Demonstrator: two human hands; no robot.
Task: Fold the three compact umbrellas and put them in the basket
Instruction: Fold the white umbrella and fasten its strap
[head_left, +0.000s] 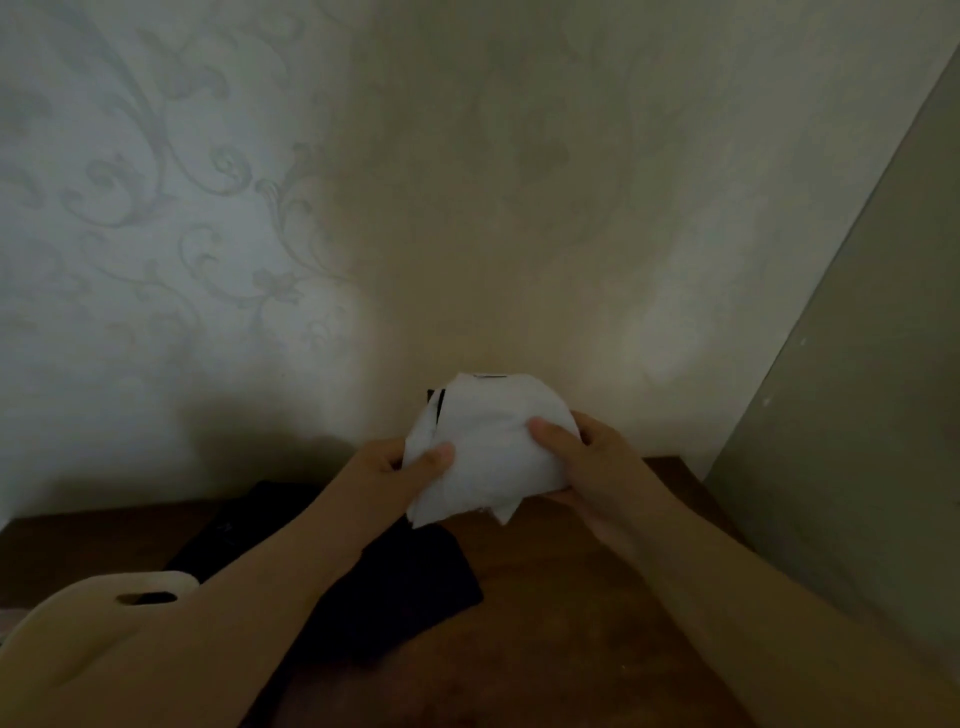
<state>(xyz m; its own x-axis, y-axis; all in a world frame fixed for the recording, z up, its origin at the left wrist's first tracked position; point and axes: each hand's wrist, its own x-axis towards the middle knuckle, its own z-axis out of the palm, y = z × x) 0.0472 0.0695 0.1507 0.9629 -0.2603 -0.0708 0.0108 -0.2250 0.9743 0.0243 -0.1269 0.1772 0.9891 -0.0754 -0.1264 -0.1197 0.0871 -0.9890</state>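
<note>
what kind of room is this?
Probably a room in a home: patterned wallpaper with a scroll motif, a dark wooden table against the wall, and a cream basket at the near left corner.

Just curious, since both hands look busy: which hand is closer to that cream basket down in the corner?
Left. The left hand grips the white umbrella on the side above the basket; the right hand holds its far side.

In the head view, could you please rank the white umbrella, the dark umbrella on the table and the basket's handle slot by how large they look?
1. dark umbrella, partly hidden by the left arm
2. white umbrella, held nearer the camera, so this order is unsure
3. handle slot
</note>
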